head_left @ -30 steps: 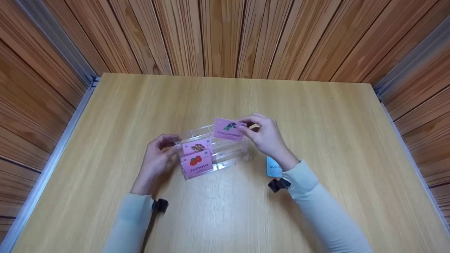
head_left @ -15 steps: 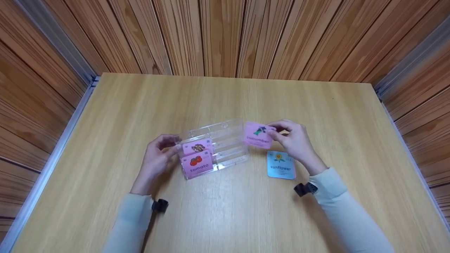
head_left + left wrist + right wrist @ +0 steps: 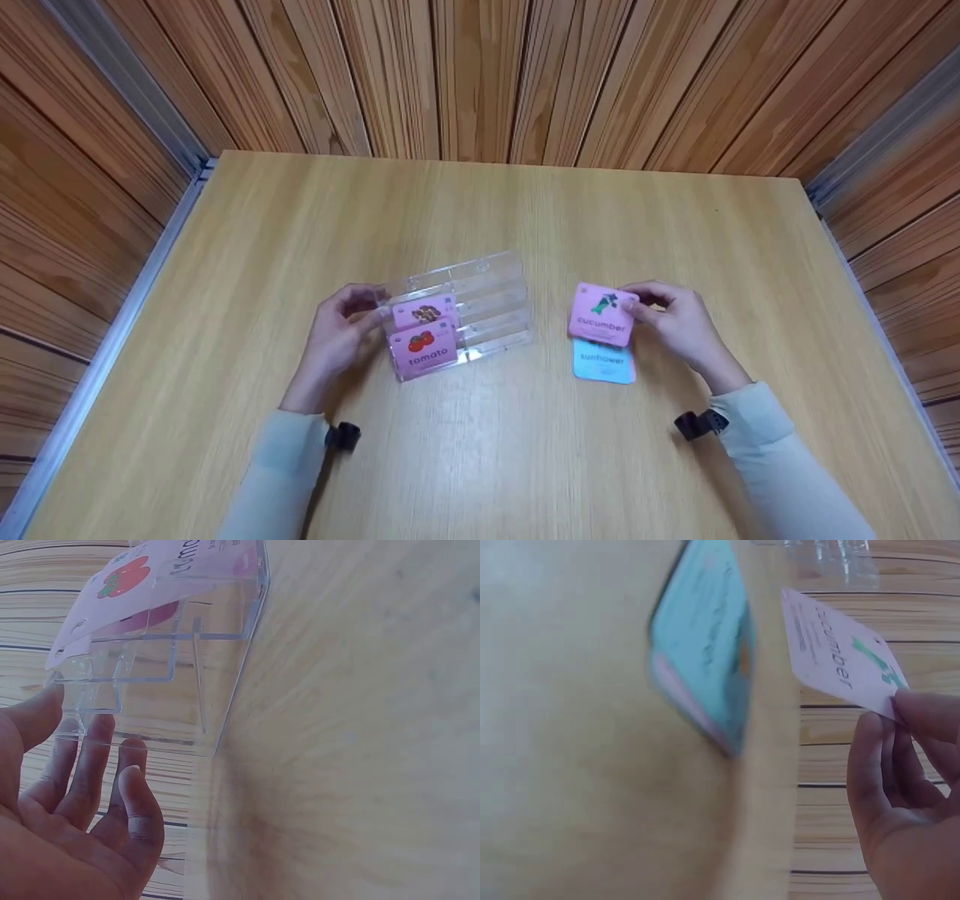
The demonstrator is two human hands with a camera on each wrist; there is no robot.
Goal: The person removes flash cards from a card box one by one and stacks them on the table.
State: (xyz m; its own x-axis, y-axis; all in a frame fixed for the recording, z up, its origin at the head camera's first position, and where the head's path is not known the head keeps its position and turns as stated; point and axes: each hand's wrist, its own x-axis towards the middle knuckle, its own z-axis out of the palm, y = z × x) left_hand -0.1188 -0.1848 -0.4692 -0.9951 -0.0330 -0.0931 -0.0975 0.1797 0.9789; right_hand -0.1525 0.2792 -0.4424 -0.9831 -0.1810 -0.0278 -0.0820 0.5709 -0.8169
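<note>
My left hand [image 3: 339,330] grips the left side of a clear tiered card stand [image 3: 491,304]. In the left wrist view its thumb and fingers [image 3: 97,742] lie along the stand's end. A pink tomato card [image 3: 424,351] stands at the stand's front left, partly covering another pink card [image 3: 420,309] behind it. Pinched by one corner in my right hand [image 3: 679,322] is a pink cucumber card [image 3: 601,313]. It overlaps the top of a blue sunflower card [image 3: 603,364] in the head view. The right wrist view shows this blue card [image 3: 705,637] atop a small stack with a pink edge.
The wooden table [image 3: 480,450] carries both the stand and the card stack. Wood-panelled walls [image 3: 480,75] rise behind it and at both sides. The stand's right half holds no cards.
My right hand has carried the cucumber card from over the stand rightward and nearer, to the sunflower card. My left hand stays at the stand.
</note>
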